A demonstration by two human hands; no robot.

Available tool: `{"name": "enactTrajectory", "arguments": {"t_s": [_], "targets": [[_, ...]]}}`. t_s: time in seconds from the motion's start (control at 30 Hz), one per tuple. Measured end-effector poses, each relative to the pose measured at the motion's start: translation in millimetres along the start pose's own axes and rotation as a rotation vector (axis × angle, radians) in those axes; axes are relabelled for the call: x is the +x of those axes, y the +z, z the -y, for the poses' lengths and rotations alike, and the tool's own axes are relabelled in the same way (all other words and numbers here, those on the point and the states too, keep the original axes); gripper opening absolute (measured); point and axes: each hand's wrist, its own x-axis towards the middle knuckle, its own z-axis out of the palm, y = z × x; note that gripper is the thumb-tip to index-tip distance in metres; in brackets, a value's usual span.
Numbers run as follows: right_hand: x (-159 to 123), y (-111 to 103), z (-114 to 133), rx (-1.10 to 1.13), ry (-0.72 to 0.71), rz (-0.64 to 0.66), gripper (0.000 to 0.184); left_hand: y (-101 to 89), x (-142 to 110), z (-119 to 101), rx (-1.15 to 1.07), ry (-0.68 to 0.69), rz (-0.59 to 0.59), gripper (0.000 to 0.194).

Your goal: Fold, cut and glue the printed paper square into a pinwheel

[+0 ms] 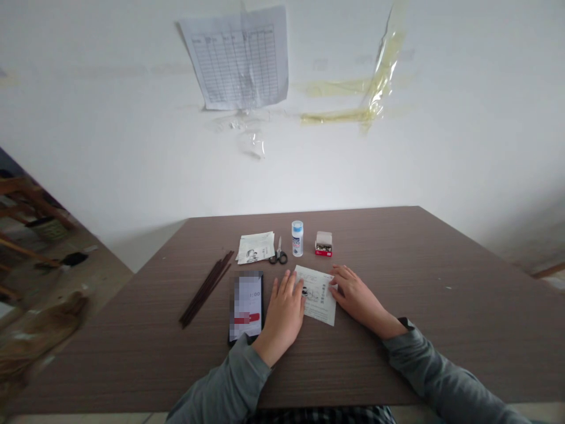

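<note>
A small printed paper sheet [315, 294] lies on the table, with my left hand [285, 309] flat at its left edge and my right hand [353, 291] resting fingertips-first on its right edge. Neither hand closes on it. A smartphone [247, 306] with a blurred screen lies beside my left hand, touching it. Beyond the sheet stand a blue-capped white glue bottle [297, 238] and a small red-and-white box [323, 243]. Black-handled scissors [279, 252], a stack of printed papers [256, 247] and a bundle of thin dark sticks [206, 288] lie to the left.
The brown wood-grain table [410, 265] meets a white wall bearing a taped paper grid chart [238, 59] and strips of old yellowed tape [339, 112]. Wooden furniture [26, 206] and a tan bag [44, 330] sit beyond the table's left edge.
</note>
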Motion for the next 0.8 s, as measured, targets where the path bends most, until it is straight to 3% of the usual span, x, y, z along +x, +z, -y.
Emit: {"name": "enactTrajectory", "arguments": {"t_s": [0.1, 0.27, 0.53, 0.8], "targets": [[-5, 5, 5, 0.069, -0.053, -0.008, 0.034, -2.2, 2, -1, -0.027, 0.029, 0.025, 0.059], [-12, 11, 21, 0.113, -0.136, 0.105, 0.056, -3.3, 2, -15, -0.014, -0.006, 0.094, 0.055], [-10, 3, 29, 0.031, -0.083, 0.148, 0.066, -6.1, -3, -26, 0.036, -0.053, 0.193, 0.066], [-14, -3, 33, -0.017, -0.036, 0.190, 0.069, -15.7, -2, -29, 0.020, -0.118, 0.202, 0.068]]}}
